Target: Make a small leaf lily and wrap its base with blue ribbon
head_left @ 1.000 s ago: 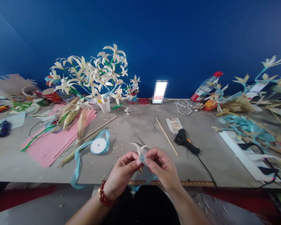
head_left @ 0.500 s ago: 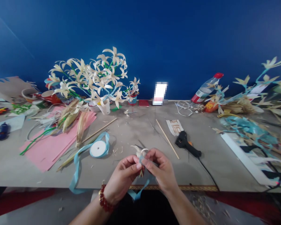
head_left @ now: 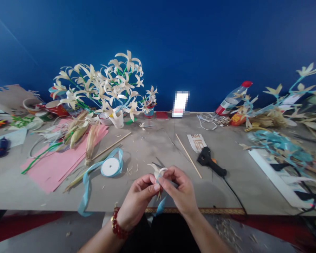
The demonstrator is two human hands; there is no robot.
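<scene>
Close to the table's front edge, both hands meet on a small cream husk flower (head_left: 157,171). My left hand (head_left: 142,191), a red bead bracelet at its wrist, pinches the flower's base between thumb and fingers. My right hand (head_left: 180,188) is closed at the same spot, its thumb and finger pressing light-blue ribbon (head_left: 161,206) against the stem. The ribbon's loose end hangs below the hands over the edge. Just beyond the fingers, scissors (head_left: 159,163) lie on the table, their handles hidden by the right hand.
A ribbon spool (head_left: 110,167) lies left of the hands, near pink paper (head_left: 48,172) and dried husks. To the right are a wooden stick (head_left: 188,155), a black glue gun (head_left: 211,162) with cord, and a white power strip (head_left: 272,181). A cup of husk flowers (head_left: 118,119) stands behind.
The hanging ribbon end has swung and hangs narrower and straighter beneath the hands. Both hands keep nearly the same place and grip on the flower.
</scene>
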